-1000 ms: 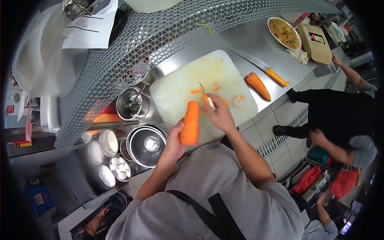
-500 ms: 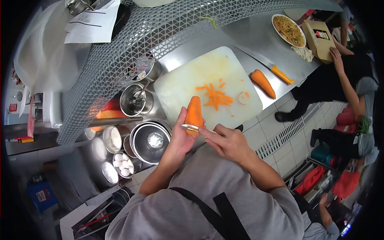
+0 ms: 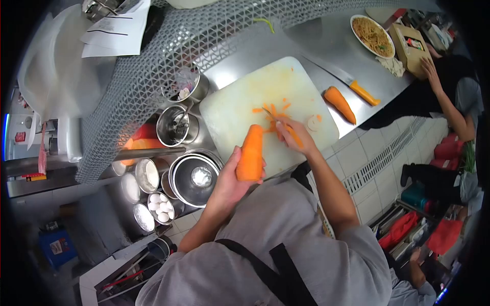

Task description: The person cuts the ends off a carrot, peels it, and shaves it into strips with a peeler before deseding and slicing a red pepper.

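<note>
My left hand (image 3: 232,176) is wrapped round a thick peeled carrot (image 3: 250,153), held upright just off the near left edge of the white cutting board (image 3: 240,97). My right hand (image 3: 295,135) reaches over the board, its fingers closed on a peeler (image 3: 267,111) whose metal head points up and left. Beneath that head lies a small pile of carrot peelings (image 3: 273,108), partly hidden by the hand. To the right of the board rest a second whole carrot (image 3: 339,104) and a knife with a yellow handle (image 3: 364,93).
Steel pots (image 3: 177,126) and a stack of steel bowls (image 3: 178,181) stand left of the board, near a container of eggs (image 3: 161,208). A plate of noodles (image 3: 372,36) sits at the far right, beside a cardboard box (image 3: 411,51) touched by a co-worker's hand (image 3: 431,74).
My right hand has moved from the carrot's lower end, up and right over the peelings, taking the peeler along. The carrot stays in my left hand, almost in the same place.
</note>
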A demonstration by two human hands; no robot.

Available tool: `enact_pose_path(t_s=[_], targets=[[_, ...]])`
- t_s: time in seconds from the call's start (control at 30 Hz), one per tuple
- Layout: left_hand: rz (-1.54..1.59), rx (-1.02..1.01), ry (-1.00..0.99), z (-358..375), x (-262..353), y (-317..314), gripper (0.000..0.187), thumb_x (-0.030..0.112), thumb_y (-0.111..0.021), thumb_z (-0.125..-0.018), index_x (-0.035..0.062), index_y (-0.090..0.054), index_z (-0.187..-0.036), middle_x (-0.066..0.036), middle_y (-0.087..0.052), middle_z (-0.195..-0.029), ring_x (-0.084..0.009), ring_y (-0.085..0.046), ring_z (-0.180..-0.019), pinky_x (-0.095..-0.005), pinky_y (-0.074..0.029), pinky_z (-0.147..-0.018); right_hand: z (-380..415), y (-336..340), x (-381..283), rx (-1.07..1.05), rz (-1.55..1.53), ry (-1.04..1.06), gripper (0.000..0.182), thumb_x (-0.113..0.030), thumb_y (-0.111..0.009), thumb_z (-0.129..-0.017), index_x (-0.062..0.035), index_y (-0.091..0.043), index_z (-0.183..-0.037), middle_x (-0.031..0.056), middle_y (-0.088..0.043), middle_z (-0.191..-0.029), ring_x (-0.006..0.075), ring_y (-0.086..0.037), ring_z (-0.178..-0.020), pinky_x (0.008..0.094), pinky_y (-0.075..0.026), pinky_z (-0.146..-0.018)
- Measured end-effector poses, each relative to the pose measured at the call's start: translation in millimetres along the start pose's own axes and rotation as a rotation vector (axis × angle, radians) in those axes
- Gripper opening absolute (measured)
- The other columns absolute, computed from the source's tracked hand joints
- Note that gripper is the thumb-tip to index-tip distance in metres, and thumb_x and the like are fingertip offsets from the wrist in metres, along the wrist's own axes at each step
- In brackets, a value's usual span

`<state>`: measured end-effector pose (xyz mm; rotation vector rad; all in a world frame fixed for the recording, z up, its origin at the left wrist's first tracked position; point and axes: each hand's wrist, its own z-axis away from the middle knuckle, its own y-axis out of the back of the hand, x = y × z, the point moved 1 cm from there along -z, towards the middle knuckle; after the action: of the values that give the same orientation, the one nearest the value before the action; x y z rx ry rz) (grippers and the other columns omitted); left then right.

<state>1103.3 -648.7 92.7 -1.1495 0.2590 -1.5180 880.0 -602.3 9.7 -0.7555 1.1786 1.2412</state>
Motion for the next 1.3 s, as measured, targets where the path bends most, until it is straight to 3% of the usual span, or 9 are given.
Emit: enact_pose_path(t_s=[0.2,0.27,0.6,0.8,0.9,0.97,1.1,1.23,1.3], targets=[[0.213,0.068,-0.023,-14,4,31,0.053,0.048,-0.032,-0.104,0.0046,-0.054,-0.123,-0.015,-0.065,-0.099,-0.0239,-0.065,-0.082,-0.0361,-0.054,-0.069,69,-34,-39,0.333,0.253,0.623,0.035,-0.012,-0.061,-0.092,-0.008,-0.061,-0.126,0.0112,-0.061,-0.075,0.0238,-0.058,-0.058,0.0342,-0.048,-0.055],[0.254,0.023,-0.026,-21,1,31,0.052,0.048,-0.033,-0.103,0.0055,-0.055,-0.123,-0.015,-0.066,-0.098,-0.0237,-0.065,-0.083,-0.0358,-0.054,-0.07,93,-35,-68,0.081,0.403,0.549,0.04,-0.011,-0.065,-0.088,-0.0148,-0.062,-0.128,0.0074,-0.057,-0.074,0.0232,-0.058,-0.058,0.0334,-0.048,-0.051],[0.211,0.134,0.01,-32,-1,7,0.051,0.048,-0.033,-0.103,0.0079,-0.055,-0.124,-0.015,-0.067,-0.097,-0.0235,-0.065,-0.081,-0.0345,-0.053,-0.07,93,-26,-74,0.065,0.525,0.593,0.044,-0.013,-0.069,-0.084,-0.0184,-0.063,-0.128,0.0031,-0.051,-0.068,0.0207,-0.056,-0.056,0.0324,-0.046,-0.048],[0.092,-0.013,0.024,-18,7,11,0.051,0.047,-0.031,-0.104,0.0052,-0.054,-0.123,-0.013,-0.064,-0.092,-0.022,-0.064,-0.078,-0.033,-0.051,-0.067,20,-23,-28,0.196,0.209,0.645,0.035,-0.015,-0.066,-0.089,-0.0118,-0.065,-0.124,0.0084,-0.06,-0.074,0.0209,-0.055,-0.054,0.0324,-0.046,-0.05],[0.012,-0.068,-0.003,-11,4,19,0.053,0.047,-0.03,-0.104,0.0034,-0.052,-0.125,-0.013,-0.062,-0.093,-0.0223,-0.064,-0.08,-0.0339,-0.05,-0.065,-11,-18,-12,-0.006,0.18,0.323,0.034,-0.023,-0.055,-0.099,-0.0068,-0.06,-0.128,0.0075,-0.058,-0.069,0.0137,-0.056,-0.056,0.0284,-0.044,-0.05],[0.079,0.007,-0.06,-11,4,21,0.052,0.046,-0.033,-0.104,0.0034,-0.049,-0.128,-0.015,-0.062,-0.098,-0.0243,-0.063,-0.083,-0.036,-0.052,-0.068,-16,-14,-24,-0.151,-0.707,-0.258,0.043,-0.034,-0.043,-0.104,-0.0076,-0.049,-0.138,0.0058,-0.058,-0.068,0.0109,-0.05,-0.052,0.026,-0.041,-0.048],[0.139,0.222,-0.103,-12,10,6,0.051,0.045,-0.037,-0.103,0.0035,-0.048,-0.13,-0.014,-0.061,-0.101,-0.0264,-0.062,-0.085,-0.0382,-0.054,-0.074,0,-28,-31,-0.102,-0.748,-0.527,0.047,-0.035,-0.041,-0.104,-0.0078,-0.04,-0.143,0.0054,-0.058,-0.068,0.0098,-0.045,-0.049,0.023,-0.036,-0.045],[0.133,0.161,-0.16,-22,4,28,0.054,0.046,-0.04,-0.102,0.0032,-0.046,-0.134,-0.014,-0.06,-0.102,-0.0279,-0.061,-0.085,-0.0398,-0.054,-0.077,40,-30,-44,-0.129,-0.403,-0.118,0.04,-0.023,-0.051,-0.101,-0.0083,-0.05,-0.138,0.0088,-0.062,-0.073,0.015,-0.052,-0.05,0.0266,-0.041,-0.048],[0.196,0.073,-0.162,-26,0,37,0.056,0.047,-0.039,-0.102,0.0025,-0.046,-0.134,-0.014,-0.061,-0.1,-0.0279,-0.061,-0.085,-0.0393,-0.054,-0.077,62,-30,-61,0.017,0.322,0.65,0.042,-0.019,-0.06,-0.094,-0.0202,-0.057,-0.135,0.0052,-0.06,-0.073,0.0185,-0.055,-0.053,0.0307,-0.046,-0.05]])
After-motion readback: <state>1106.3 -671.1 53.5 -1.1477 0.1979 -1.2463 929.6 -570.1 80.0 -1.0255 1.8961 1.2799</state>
